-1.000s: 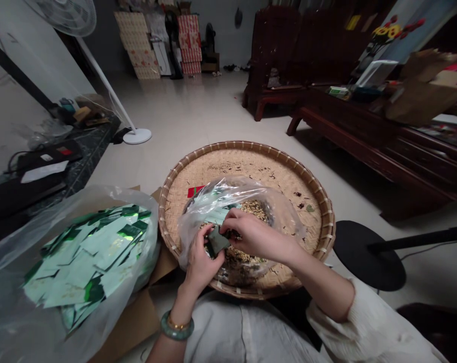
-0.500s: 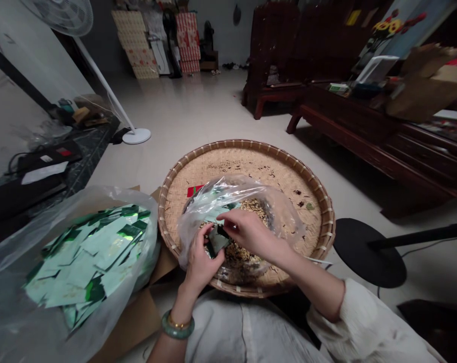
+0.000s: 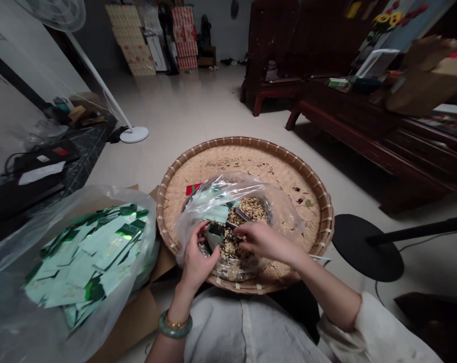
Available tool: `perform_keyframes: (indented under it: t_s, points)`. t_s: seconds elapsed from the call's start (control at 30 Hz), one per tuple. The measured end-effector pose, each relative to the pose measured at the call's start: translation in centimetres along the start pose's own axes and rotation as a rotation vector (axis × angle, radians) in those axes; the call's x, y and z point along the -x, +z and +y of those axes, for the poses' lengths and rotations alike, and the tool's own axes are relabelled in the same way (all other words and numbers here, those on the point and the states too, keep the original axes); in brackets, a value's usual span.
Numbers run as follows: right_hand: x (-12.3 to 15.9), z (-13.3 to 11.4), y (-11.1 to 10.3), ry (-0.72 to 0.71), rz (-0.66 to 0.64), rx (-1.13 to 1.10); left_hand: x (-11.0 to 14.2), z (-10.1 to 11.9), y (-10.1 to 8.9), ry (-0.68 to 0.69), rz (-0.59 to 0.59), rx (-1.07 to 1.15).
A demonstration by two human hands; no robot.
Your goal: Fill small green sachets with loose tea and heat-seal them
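Observation:
My left hand [image 3: 198, 257] holds a small pale green packet [image 3: 215, 236] upright, its dark mouth facing up, thumb and fingers on its sides. Just right of the packet, my right hand [image 3: 261, 239] is closed, fingertips pinched by a short dark piece whose kind I cannot make out. Under both hands a clear plastic bag [image 3: 284, 206] lies rolled open, holding a loose dry mix [image 3: 236, 252] of tan and dark bits. More pale green packets [image 3: 216, 213] lie in it, left of a dark shiny stick-like thing [image 3: 243, 215].
The bag sits in a round woven bamboo tray [image 3: 164, 201] with a red strip [image 3: 193, 189] and scattered dark bits. To the left, a boxed plastic bag [image 3: 145, 201] holds many green packets [image 3: 84, 257]. A black round stand base [image 3: 368, 247] stands at right, a white fan base [image 3: 134, 134] behind.
My right hand has moved down and right, away from the packet's mouth to the mix. The packet stays in my left hand, its opening now showing. The view has shifted slightly.

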State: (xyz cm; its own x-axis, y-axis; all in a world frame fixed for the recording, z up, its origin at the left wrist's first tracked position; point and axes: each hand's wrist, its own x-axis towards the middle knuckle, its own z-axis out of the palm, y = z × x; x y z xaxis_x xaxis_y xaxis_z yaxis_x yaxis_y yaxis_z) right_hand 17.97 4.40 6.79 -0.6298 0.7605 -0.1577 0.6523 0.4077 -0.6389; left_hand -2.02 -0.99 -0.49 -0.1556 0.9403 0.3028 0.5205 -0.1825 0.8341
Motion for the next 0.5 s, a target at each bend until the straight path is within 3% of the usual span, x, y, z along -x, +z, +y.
perform_keyframes:
  t_s: [0.07,0.2,0.37,0.5]
  points:
    - [0.3,0.7,1.6,0.035,-0.037,0.038,0.0,0.1,0.0,0.002,0.004,0.011]
    - [-0.2,1.0,4.1,0.096,0.017,0.052,0.0,0.3,0.0,0.012,-0.008,0.010]
    - [-0.7,0.8,5.1,0.042,0.079,0.054,0.1,0.2,-0.1,0.002,-0.001,0.004]
    - [-0.4,0.8,5.6,0.078,0.103,0.062,0.1,0.2,-0.1,0.006,-0.007,0.007]
